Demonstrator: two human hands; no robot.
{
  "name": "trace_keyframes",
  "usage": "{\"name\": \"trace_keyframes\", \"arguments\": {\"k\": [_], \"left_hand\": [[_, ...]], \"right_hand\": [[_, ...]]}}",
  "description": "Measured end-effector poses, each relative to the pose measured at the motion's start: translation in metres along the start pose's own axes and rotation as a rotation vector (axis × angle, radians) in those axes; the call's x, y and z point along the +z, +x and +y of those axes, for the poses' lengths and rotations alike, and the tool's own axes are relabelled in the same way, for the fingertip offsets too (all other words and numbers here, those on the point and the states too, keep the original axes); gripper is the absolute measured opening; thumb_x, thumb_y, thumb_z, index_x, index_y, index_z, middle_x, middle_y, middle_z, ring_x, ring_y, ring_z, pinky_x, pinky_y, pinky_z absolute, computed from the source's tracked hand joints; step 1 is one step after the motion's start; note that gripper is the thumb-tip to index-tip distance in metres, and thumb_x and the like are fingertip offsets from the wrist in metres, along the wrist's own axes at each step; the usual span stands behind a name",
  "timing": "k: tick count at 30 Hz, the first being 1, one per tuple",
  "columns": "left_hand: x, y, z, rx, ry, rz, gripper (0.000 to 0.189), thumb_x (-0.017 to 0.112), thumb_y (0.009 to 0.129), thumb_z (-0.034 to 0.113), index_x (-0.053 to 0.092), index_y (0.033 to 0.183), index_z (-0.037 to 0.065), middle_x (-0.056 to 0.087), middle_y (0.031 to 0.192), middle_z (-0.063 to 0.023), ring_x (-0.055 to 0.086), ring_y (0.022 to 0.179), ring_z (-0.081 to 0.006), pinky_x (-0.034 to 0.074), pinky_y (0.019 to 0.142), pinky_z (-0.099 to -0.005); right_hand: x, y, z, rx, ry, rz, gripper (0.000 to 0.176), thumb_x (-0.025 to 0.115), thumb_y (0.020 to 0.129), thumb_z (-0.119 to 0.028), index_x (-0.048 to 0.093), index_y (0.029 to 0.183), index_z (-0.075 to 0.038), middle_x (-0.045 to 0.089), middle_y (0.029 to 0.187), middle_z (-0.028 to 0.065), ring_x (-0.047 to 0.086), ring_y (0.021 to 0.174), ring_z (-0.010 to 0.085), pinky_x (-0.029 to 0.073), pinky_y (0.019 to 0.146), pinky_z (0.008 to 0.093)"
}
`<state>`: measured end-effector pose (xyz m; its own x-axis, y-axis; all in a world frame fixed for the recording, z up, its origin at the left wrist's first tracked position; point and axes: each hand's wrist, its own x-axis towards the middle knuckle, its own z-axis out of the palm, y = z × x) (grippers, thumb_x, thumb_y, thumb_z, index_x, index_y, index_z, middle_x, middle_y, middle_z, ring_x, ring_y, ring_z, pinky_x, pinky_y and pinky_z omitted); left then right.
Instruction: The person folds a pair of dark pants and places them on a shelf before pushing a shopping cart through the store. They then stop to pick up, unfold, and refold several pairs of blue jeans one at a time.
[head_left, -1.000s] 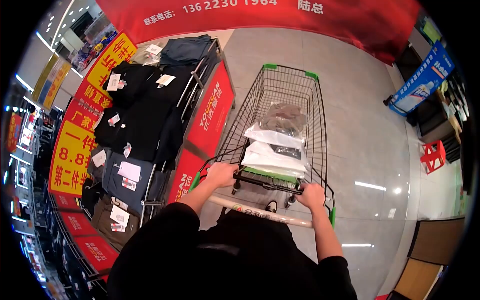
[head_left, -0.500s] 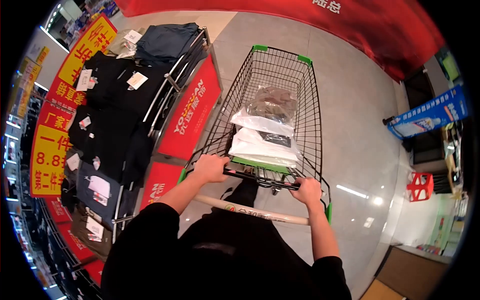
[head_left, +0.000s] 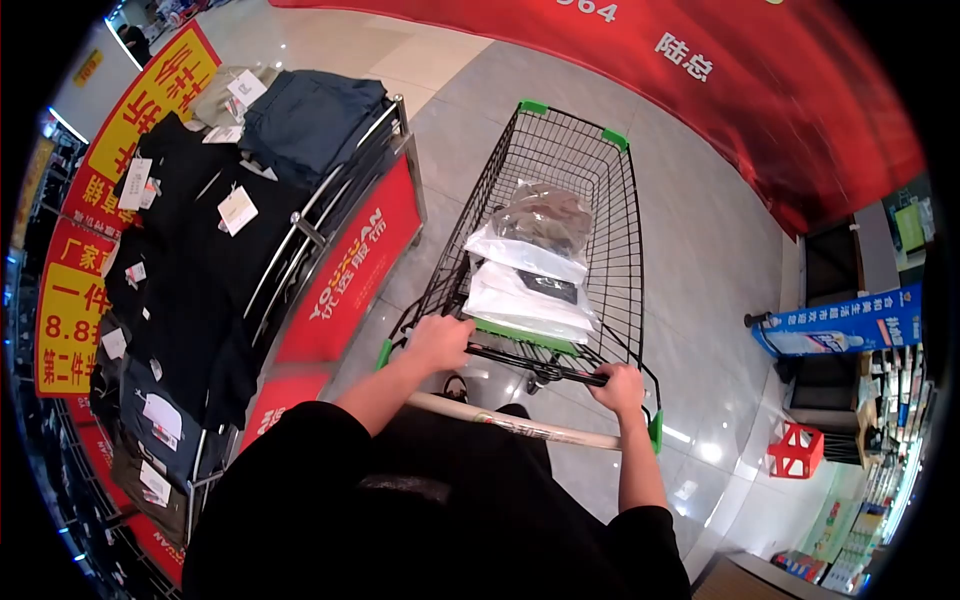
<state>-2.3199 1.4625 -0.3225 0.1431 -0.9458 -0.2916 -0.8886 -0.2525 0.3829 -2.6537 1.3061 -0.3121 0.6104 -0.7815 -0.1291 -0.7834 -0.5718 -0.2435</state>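
Note:
Both my hands grip the black rear bar of a wire shopping cart (head_left: 618, 250) with green corners. My left hand (head_left: 440, 343) is closed round the bar's left end, and my right hand (head_left: 619, 388) round its right end. Nearer my body, a beige handle (head_left: 515, 424) crosses under my forearms, untouched by my fingers. Inside the cart lie white packages (head_left: 528, 303) in clear plastic, with a brown-grey bagged item (head_left: 545, 220) beyond them.
On the left is a rack of dark folded trousers (head_left: 190, 250) with tags, red panels (head_left: 350, 260) and yellow-red signs. A red banner (head_left: 740, 100) spans the far side. At right are a blue sign (head_left: 840, 322), a red stool (head_left: 796, 450) and a brown box edge.
The clothes rack has shifted left and nearer in view, and the blue sign and red stool sit lower. The red banner shows more. Both hands keep their hold on the bar.

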Motion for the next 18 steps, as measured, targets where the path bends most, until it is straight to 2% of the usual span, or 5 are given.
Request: {"name": "trace_keyframes", "arguments": {"k": [3,10,13,15,18], "left_hand": [[-0.015,0.037,0.007,0.014,-0.033,0.033,0.027,0.072,0.073,0.024,0.064,0.093,0.009,0.07,0.078,-0.0153,0.069,0.078,-0.0366,0.053,0.072,-0.0491],[-0.056,0.13,0.027,-0.078,0.005,-0.071,0.029,0.072,0.079,0.035,0.064,0.099,0.014,0.07,0.081,-0.0133,0.069,0.082,-0.0346,0.053,0.073,-0.0469],[-0.065,0.178,0.025,-0.114,-0.004,-0.072,0.029,0.07,0.08,0.036,0.065,0.102,0.016,0.07,0.083,-0.0113,0.069,0.084,-0.0332,0.053,0.073,-0.0464],[-0.073,0.204,0.035,-0.108,0.0,-0.074,0.027,0.067,0.082,0.036,0.067,0.101,0.017,0.071,0.085,-0.0097,0.069,0.086,-0.0317,0.053,0.073,-0.046],[-0.09,0.244,0.041,-0.169,-0.003,-0.049,0.022,0.065,0.083,0.036,0.069,0.095,0.018,0.071,0.087,-0.0078,0.069,0.087,-0.0298,0.054,0.071,-0.0455]], "right_hand": [[-0.01,0.04,0.02,-0.008,0.009,-0.024,0.036,0.078,0.073,-0.048,0.075,0.072,-0.012,0.068,0.07,0.0127,0.065,0.067,0.035,0.054,0.066,0.0434],[-0.024,0.142,0.071,-0.057,0.02,-0.002,0.039,0.078,0.072,-0.051,0.075,0.069,-0.012,0.065,0.064,0.0138,0.065,0.065,0.0356,0.053,0.062,0.044],[-0.031,0.201,0.093,-0.084,-0.033,-0.057,0.047,0.074,0.073,-0.06,0.074,0.069,-0.013,0.066,0.064,0.0127,0.065,0.063,0.0331,0.054,0.062,0.043],[-0.036,0.23,0.111,-0.104,-0.037,-0.062,0.042,0.076,0.072,-0.054,0.075,0.07,-0.013,0.066,0.066,0.0135,0.065,0.065,0.035,0.053,0.062,0.044],[-0.044,0.29,0.133,-0.144,-0.062,-0.094,0.041,0.076,0.072,-0.055,0.076,0.072,-0.013,0.068,0.067,0.0124,0.066,0.067,0.034,0.054,0.064,0.0438]]}}
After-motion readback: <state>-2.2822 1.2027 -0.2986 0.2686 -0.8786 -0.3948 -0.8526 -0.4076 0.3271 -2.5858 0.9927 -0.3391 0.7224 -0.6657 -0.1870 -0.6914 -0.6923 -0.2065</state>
